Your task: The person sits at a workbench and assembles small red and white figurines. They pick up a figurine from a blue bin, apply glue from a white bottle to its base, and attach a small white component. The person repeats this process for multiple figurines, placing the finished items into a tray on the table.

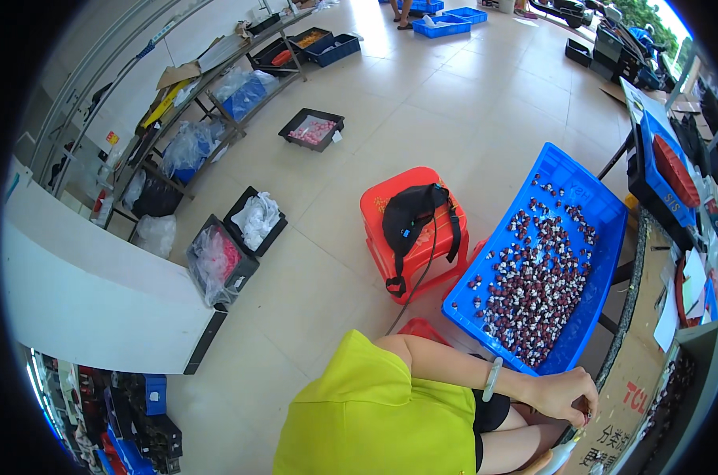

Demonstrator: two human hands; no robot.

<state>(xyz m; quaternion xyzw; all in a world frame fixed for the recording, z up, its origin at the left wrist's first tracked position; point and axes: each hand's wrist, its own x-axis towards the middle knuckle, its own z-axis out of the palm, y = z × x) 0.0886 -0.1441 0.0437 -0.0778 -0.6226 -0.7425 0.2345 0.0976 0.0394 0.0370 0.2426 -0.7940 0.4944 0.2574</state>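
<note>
My left hand [563,396], with a pale bangle on its wrist, reaches to the work surface at the lower right. Its fingers are pinched on a small dark red piece [587,417], too tiny to make out fully. Only the edge of my right hand [538,465] shows at the lower rim, curled against a white tapered object [560,457] just below the left fingertips; most of that hand is cut off. Beyond my left forearm, a large blue crate [549,170] holds many small dark red and white pieces [533,305].
A cardboard-covered bench [636,348] runs along the right, with papers and a grey bin [703,388] of dark pieces. A red stool [375,207] carries a black waist bag [410,222]. Black trays [315,142] stand on the floor; shelving lines the left. Another person's legs [402,14] show far off.
</note>
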